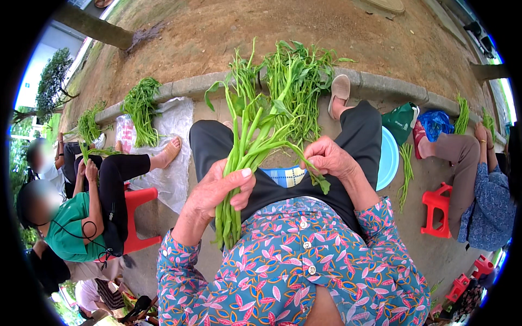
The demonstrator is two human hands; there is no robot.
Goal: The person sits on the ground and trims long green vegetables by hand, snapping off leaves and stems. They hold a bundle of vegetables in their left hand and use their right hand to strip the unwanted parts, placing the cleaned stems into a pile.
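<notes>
My left hand (230,187) is closed around a bunch of leafy green vegetable stems (248,153), held upright in front of my lap. One stem bends from the bunch towards the right, and my right hand (326,157) pinches it between thumb and fingers. A leaf (324,184) hangs just below those fingers. Beyond my knees, a large pile of the same long-stemmed greens (299,81) leans on the concrete kerb. A blue and yellow patterned thing (285,177) shows between my thighs.
A light blue basin (388,159) and a dark green bag (399,121) stand by my right knee. More greens (142,110) lie on a plastic sheet (173,163) at the left. People sit on red stools (136,220) on both sides. The kerb (379,86) crosses ahead.
</notes>
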